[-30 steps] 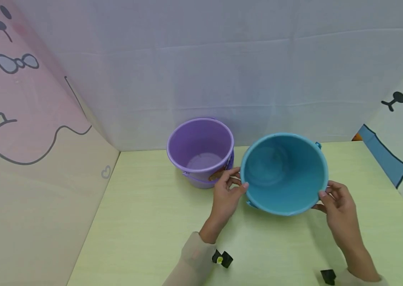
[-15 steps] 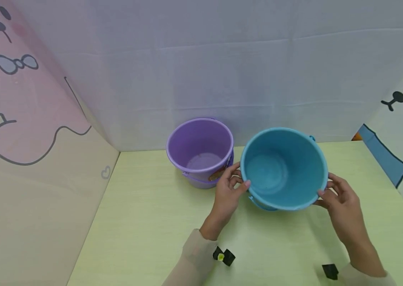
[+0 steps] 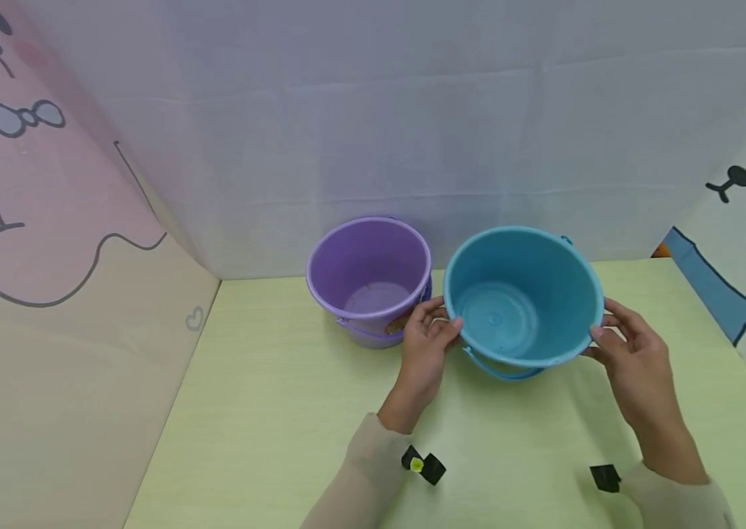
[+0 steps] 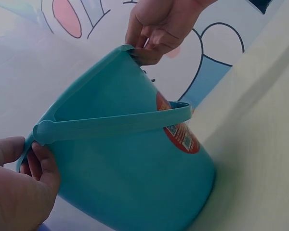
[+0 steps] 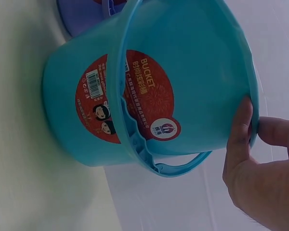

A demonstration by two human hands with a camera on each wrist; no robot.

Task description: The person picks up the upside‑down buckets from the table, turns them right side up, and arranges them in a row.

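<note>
A blue bucket (image 3: 531,294) is held by its rim between both hands at the right of the head view, its mouth toward the camera. My left hand (image 3: 424,360) pinches the rim's left side, thumb inside and fingers outside. On the opposite side, my right hand (image 3: 637,367) grips the rim the same way. The bucket's handle (image 4: 120,125) hangs down along the near side. In the right wrist view a red round label (image 5: 125,96) shows on its wall. Close beside it on the left, a purple bucket (image 3: 373,279) stands upright on the table.
The pale green table (image 3: 247,411) runs back to a white cloth wall (image 3: 379,125). Side panels with cartoon drawings stand at left (image 3: 68,220) and right (image 3: 743,242). Small black pieces are at the left wrist (image 3: 424,466) and right wrist (image 3: 605,477).
The blue bucket has tilted more upright and moved slightly back, with both hands still on its rim. Its handle has come into sight below the rim. The purple bucket has stayed put.
</note>
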